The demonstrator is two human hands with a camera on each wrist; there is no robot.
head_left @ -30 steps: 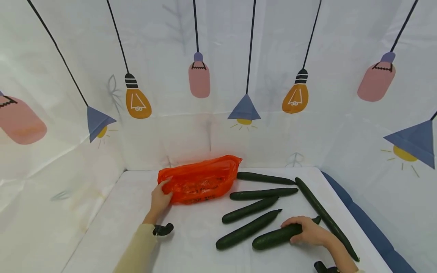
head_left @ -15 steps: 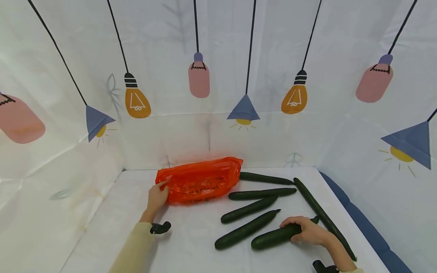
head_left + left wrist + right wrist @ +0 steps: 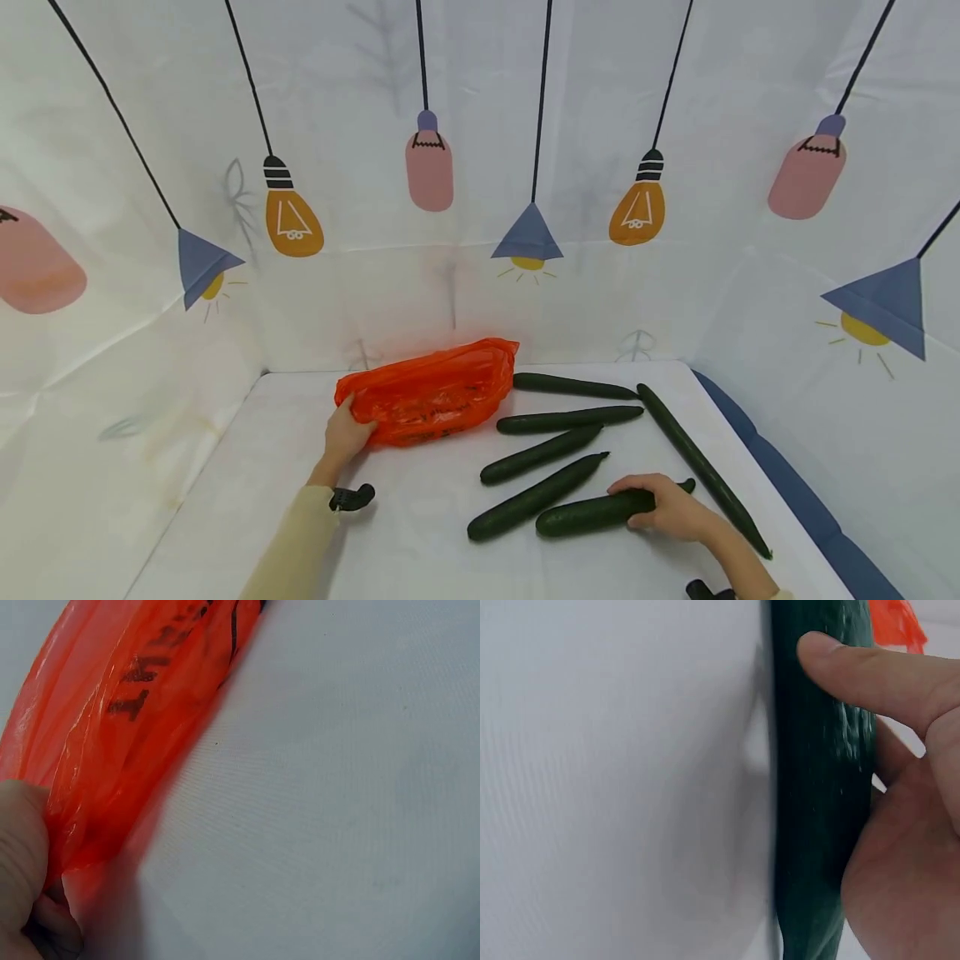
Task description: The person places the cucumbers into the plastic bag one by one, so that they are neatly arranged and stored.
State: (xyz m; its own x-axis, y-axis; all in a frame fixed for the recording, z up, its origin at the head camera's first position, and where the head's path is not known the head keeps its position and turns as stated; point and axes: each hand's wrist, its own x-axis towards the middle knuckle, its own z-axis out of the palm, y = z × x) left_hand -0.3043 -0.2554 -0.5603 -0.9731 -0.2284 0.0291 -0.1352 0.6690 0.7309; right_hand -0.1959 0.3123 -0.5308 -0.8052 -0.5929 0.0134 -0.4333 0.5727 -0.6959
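An orange-red plastic bag (image 3: pixel 435 396) with dark print lies at the back of the table. My left hand (image 3: pixel 347 432) pinches its left end; in the left wrist view the thumb (image 3: pixel 21 847) presses the thin film against the fingers. At the front right, my right hand (image 3: pixel 667 507) grips a dark green cucumber (image 3: pixel 581 515) from above, near its stem end. The right wrist view has the thumb (image 3: pixel 855 671) along one side of the cucumber (image 3: pixel 817 787), with the other fingers mostly hidden behind it.
Several more cucumbers lie on the white table (image 3: pixel 420 533): one slanted cucumber (image 3: pixel 538 497) beside the held one, others behind it, and a long cucumber (image 3: pixel 705 471) along the right. The rearmost cucumber (image 3: pixel 573 386) meets the bag's right end. White walls with printed lamps surround the table.
The held cucumber has shifted slightly left and closer to its neighbour, with my right hand round it. My left hand has tightened its hold at the bag's end. The view has shifted a little.
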